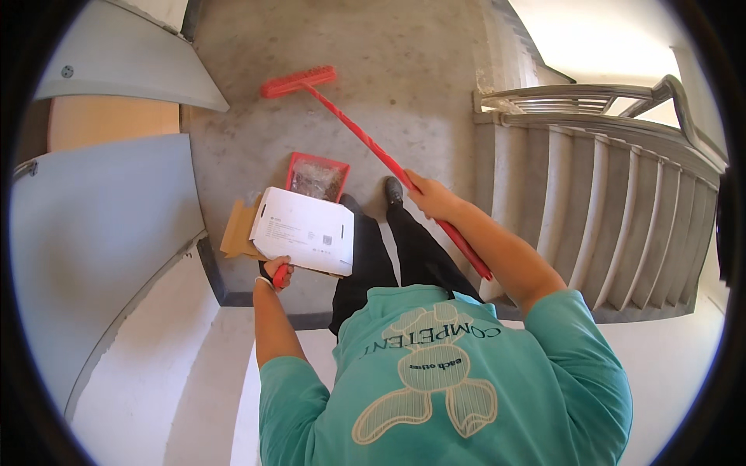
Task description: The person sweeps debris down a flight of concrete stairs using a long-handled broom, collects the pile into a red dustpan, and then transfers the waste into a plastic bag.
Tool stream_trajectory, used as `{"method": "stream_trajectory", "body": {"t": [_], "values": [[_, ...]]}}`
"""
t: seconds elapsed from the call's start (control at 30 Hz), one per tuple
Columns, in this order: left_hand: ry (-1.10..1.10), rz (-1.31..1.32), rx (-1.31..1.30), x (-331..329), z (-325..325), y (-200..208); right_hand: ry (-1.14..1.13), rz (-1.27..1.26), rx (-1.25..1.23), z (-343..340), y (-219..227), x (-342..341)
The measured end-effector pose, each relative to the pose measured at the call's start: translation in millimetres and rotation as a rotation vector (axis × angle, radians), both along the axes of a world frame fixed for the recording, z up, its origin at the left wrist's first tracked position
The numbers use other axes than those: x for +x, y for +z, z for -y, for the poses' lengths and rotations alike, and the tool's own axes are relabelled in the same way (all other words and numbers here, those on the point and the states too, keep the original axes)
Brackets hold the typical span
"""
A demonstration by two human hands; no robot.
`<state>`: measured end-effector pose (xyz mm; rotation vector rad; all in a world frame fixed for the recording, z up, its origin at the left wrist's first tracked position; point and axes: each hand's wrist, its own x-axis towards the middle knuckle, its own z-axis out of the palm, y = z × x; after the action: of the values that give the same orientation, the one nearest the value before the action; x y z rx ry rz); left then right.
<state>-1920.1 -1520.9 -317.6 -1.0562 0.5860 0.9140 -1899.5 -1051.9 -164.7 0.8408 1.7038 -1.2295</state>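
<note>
My right hand (433,197) is closed round the shaft of a red broom (357,130), which slants from beside my right forearm to its bristled head on the floor, ahead and to the left. My left hand (277,272) grips the end of a red handle together with the edge of a flat white cardboard box (305,231). A brown piece of cardboard (239,227) sticks out on the box's left. Beyond the box is a red dustpan (346,168) with clear plastic and dark debris in it. The box hides most of the handle, which appears to lead to the dustpan.
Stairs (590,210) with a metal handrail (590,120) are on the right. Pale blue-grey doors (101,233) stand along the left, one ajar. My feet (394,189) are on the grey concrete floor (373,46) just right of the dustpan.
</note>
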Motion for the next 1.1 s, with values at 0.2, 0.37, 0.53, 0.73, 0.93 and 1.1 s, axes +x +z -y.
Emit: {"method": "stream_trajectory", "body": {"t": [0.2,0.37,0.53,0.73,0.93,1.1], "values": [[-0.024,-0.059,-0.056,13,21,15,0.018,0.242,-0.145,37,12,68],[-0.020,-0.106,-0.088,19,47,13,-0.166,0.406,-0.285,47,123,93],[0.136,-0.112,0.050,19,40,21,-0.431,0.346,-0.181,36,146,119],[0.083,-0.327,-0.014,18,-12,63,-0.490,0.232,0.102,-1,149,140],[0.160,-0.511,0.016,8,-74,131,-0.582,0.189,0.263,-58,181,169],[0.334,-0.547,0.139,10,-95,195,-0.591,0.132,0.342,-59,232,215]]}}
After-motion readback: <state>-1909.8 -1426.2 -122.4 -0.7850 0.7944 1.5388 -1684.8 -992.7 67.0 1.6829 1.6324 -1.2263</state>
